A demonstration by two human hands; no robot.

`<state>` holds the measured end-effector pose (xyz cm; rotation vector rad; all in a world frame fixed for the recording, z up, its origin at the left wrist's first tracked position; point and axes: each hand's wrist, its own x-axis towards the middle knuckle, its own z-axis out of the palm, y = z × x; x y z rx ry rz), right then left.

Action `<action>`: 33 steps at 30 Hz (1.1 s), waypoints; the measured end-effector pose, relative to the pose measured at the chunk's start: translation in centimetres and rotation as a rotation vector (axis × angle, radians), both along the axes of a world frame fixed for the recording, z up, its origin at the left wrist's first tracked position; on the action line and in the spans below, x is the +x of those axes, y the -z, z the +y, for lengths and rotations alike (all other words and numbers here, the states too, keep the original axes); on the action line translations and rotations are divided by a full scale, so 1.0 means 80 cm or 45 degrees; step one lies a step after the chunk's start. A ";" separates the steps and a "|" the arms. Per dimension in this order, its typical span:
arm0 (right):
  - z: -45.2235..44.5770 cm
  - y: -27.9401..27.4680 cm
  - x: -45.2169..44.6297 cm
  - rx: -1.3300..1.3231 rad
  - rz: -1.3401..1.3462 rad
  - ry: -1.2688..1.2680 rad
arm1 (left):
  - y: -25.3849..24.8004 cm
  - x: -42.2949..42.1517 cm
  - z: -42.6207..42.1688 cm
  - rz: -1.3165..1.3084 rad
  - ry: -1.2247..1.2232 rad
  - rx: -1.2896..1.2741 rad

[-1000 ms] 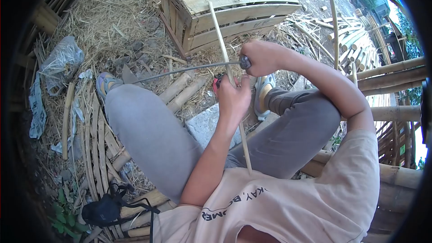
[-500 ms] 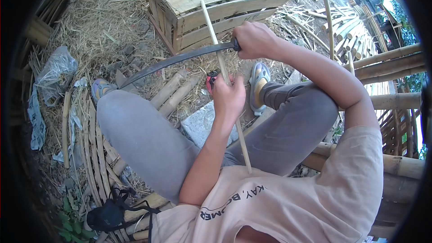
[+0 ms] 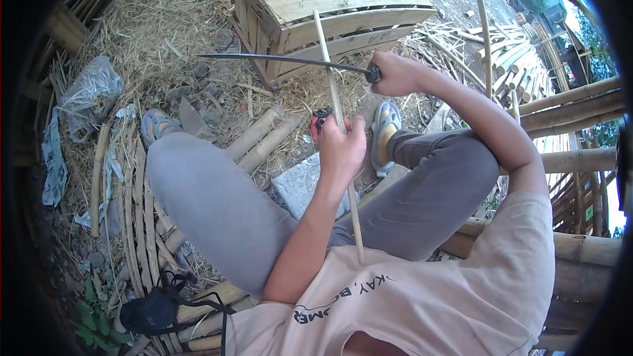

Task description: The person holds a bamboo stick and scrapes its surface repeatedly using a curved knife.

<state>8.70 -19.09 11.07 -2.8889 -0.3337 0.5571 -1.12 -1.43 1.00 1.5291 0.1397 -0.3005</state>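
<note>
My left hand (image 3: 341,153) is closed round a long, thin bamboo strip (image 3: 335,95). The strip slopes from near the slatted bamboo crate down to my shirt front. My right hand (image 3: 401,74) grips the dark handle of a machete (image 3: 277,59), its long blade pointing left. Seen nearly edge-on, the blade crosses the strip above my left hand; I cannot tell whether they touch. A small red and black thing (image 3: 321,120) shows beside my left fingers, and whether they hold it is unclear. Below my left hand, a pale stone block (image 3: 300,184) lies between my legs.
The slatted crate (image 3: 349,23) stands ahead on straw-covered ground. Cut bamboo poles (image 3: 260,135) lie near my feet, with more stacked (image 3: 517,59) at far right. Clear plastic (image 3: 92,92) lies left, and a black bag-like item (image 3: 151,313) sits at lower left. Bamboo rails (image 3: 573,161) stand right.
The machete has turned from showing its broad curved side to nearly edge-on, and its tip has swung up and away from my left knee. My left hand still grips the strip.
</note>
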 end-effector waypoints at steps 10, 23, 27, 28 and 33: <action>0.025 -0.012 -0.015 -0.022 0.047 -0.194 | -0.012 -0.001 -0.001 0.097 -0.026 -0.229; 0.023 -0.015 -0.008 0.081 -0.009 -0.372 | -0.039 -0.003 0.006 0.298 -0.041 -0.566; 0.022 -0.015 -0.009 0.090 0.012 -0.349 | -0.038 -0.006 0.002 0.324 -0.049 -0.610; 0.021 -0.015 -0.009 0.076 0.019 -0.331 | -0.037 -0.006 0.001 0.308 -0.056 -0.595; 0.025 -0.001 -0.012 -0.025 0.013 -0.223 | -0.035 -0.006 -0.001 0.247 -0.080 -0.380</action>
